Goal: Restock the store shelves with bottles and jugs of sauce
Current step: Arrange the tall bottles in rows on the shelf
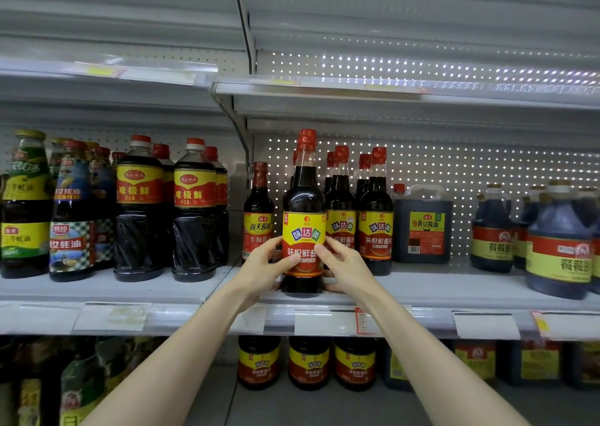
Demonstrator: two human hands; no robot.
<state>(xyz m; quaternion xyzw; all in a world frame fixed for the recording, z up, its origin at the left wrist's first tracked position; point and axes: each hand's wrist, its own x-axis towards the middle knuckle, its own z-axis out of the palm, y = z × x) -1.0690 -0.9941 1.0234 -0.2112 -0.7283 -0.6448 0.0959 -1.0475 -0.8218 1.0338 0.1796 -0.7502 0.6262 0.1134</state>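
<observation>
My left hand [263, 263] and right hand [345, 265] clasp the dark red-capped, yellow-labelled sauce bottle [303, 218] upright at the grey shelf's [454, 287] near edge; I'd square its label forward.

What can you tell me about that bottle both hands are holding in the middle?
The bottle is tall, filled with near-black sauce, with a narrow neck and red sealed cap. A yellow-and-red label with Chinese characters wraps its body. It stands upright, base seemingly on the shelf near its front edge, ahead of matching bottles. The left hand and right hand grip its lower sides, thumbs on the label.
</observation>
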